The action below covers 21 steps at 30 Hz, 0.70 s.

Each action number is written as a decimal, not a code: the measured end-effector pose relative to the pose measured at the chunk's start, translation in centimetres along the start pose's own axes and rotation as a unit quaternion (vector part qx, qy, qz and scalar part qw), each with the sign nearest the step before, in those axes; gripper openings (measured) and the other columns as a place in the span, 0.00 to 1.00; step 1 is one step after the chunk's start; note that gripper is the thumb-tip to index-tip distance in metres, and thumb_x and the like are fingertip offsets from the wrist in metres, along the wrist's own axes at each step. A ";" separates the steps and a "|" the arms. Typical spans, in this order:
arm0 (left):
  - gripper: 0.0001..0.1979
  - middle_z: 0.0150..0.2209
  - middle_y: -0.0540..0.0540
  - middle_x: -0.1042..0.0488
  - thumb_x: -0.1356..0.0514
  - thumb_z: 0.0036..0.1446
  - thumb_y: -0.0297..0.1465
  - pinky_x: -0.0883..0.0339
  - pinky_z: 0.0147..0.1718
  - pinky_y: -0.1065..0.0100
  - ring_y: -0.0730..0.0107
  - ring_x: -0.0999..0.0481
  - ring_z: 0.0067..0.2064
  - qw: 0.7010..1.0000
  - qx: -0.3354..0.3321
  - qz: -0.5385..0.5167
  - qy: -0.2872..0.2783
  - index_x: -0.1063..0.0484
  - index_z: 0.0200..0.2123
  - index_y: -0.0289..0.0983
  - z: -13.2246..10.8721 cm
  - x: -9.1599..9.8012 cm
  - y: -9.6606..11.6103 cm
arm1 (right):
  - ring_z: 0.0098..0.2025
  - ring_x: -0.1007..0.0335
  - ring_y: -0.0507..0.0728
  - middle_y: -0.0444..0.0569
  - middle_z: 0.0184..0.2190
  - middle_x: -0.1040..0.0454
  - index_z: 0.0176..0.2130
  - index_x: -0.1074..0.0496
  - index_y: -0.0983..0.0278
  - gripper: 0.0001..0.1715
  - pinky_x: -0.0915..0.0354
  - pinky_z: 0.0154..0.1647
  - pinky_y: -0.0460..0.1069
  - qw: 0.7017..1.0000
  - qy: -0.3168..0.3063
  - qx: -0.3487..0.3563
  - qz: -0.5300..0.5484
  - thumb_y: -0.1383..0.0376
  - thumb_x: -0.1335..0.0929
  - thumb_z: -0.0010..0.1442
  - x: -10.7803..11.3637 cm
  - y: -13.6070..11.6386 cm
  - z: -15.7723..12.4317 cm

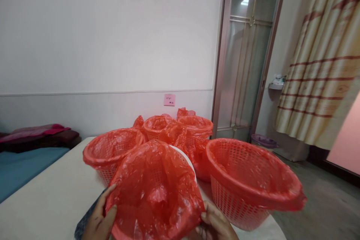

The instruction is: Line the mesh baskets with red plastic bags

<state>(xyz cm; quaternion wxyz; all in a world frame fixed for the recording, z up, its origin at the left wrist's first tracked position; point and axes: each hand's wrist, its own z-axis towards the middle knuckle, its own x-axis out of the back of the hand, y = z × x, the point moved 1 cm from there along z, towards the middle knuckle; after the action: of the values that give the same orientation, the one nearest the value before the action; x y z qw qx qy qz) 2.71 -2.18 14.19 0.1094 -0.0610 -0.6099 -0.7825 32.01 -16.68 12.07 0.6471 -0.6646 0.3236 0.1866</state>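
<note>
Nearest you, the red plastic bag (pixel 154 191) lay draped over a tilted basket whose white rim (pixel 189 162) showed only at the upper right. Your left hand (pixel 98 217) pinched the film at its lower left edge, fingers curled and thumb pressed on the plastic. Your right hand (pixel 215 223) was closed on the lower right edge. By judgement, the work in hand was seating the liner around that rim, and the thin film called for an even pull from both sides. On the table (pixel 50 195) stood four red baskets. The right basket (pixel 239 202) and the left basket (pixel 108 172) each held a red liner folded over the rim. Two rear baskets (pixel 157 129) were lined likewise. No other contents were visible.
</note>
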 end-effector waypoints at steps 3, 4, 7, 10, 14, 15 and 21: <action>0.29 0.57 0.45 0.27 0.40 0.49 0.43 0.30 0.52 0.62 0.54 0.28 0.58 0.999 0.020 0.002 -0.028 0.31 0.55 0.42 0.1 0.2 -0.8 | 0.33 0.28 0.52 0.46 0.30 0.22 0.30 0.25 0.63 0.07 0.34 0.39 0.47 0.998 -0.042 -0.009 0.034 0.68 0.27 0.46 -1.0 -0.9 -0.4; 0.29 0.59 0.45 0.28 0.40 0.50 0.43 0.31 0.54 0.61 0.53 0.30 0.59 0.999 0.025 0.000 -0.033 0.32 0.56 0.41 0.2 0.2 -1.1 | 0.34 0.27 0.53 0.46 0.32 0.21 0.31 0.24 0.62 0.08 0.34 0.40 0.47 0.997 -0.061 -0.013 0.048 0.70 0.28 0.45 -1.4 -1.2 -0.5; 0.31 0.61 0.43 0.31 0.41 0.51 0.45 0.34 0.57 0.58 0.52 0.32 0.61 0.998 0.044 -0.006 -0.054 0.35 0.58 0.41 0.6 0.1 -1.6 | 0.41 0.24 0.57 0.49 0.37 0.20 0.37 0.22 0.62 0.14 0.33 0.45 0.50 0.990 -0.113 -0.015 0.078 0.69 0.29 0.47 -2.8 -2.0 -1.1; 0.32 0.63 0.43 0.33 0.43 0.53 0.47 0.36 0.58 0.58 0.54 0.34 0.63 0.996 0.053 -0.007 -0.066 0.37 0.59 0.42 0.6 -0.2 -1.5 | 0.47 0.24 0.60 0.55 0.45 0.20 0.49 0.25 0.64 0.20 0.32 0.48 0.53 0.989 -0.133 -0.017 0.061 0.63 0.31 0.57 -3.8 -2.8 -1.7; 0.31 0.63 0.42 0.34 0.46 0.55 0.48 0.34 0.57 0.58 0.53 0.33 0.62 0.996 0.052 -0.010 -0.072 0.38 0.59 0.42 0.1 -0.5 -0.6 | 0.41 0.22 0.57 0.55 0.42 0.19 0.49 0.25 0.65 0.19 0.29 0.44 0.50 0.992 -0.122 0.004 0.024 0.64 0.29 0.57 -4.4 -4.0 -1.3; 0.31 0.63 0.42 0.34 0.46 0.55 0.48 0.35 0.57 0.57 0.52 0.33 0.62 0.996 0.053 -0.011 -0.075 0.39 0.59 0.42 0.0 -0.6 -0.4 | 0.41 0.22 0.56 0.53 0.41 0.19 0.46 0.24 0.64 0.18 0.29 0.45 0.49 0.994 -0.103 0.018 0.034 0.65 0.28 0.54 -4.4 -4.3 -1.0; 0.29 0.64 0.45 0.36 0.46 0.56 0.46 0.47 0.64 0.53 0.56 0.38 0.65 0.994 0.064 -0.005 -0.083 0.39 0.60 0.45 0.3 -0.5 -1.1 | 0.39 0.22 0.55 0.51 0.42 0.18 0.43 0.23 0.66 0.17 0.26 0.43 0.49 0.994 -0.010 0.060 0.094 0.70 0.27 0.50 -2.9 -5.2 1.6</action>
<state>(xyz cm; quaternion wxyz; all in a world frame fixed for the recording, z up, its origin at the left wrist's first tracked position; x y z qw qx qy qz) 2.93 -1.62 13.07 0.0579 -0.1157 -0.6662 -0.7344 33.71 -14.79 17.70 0.6682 -0.5895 0.3889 0.2340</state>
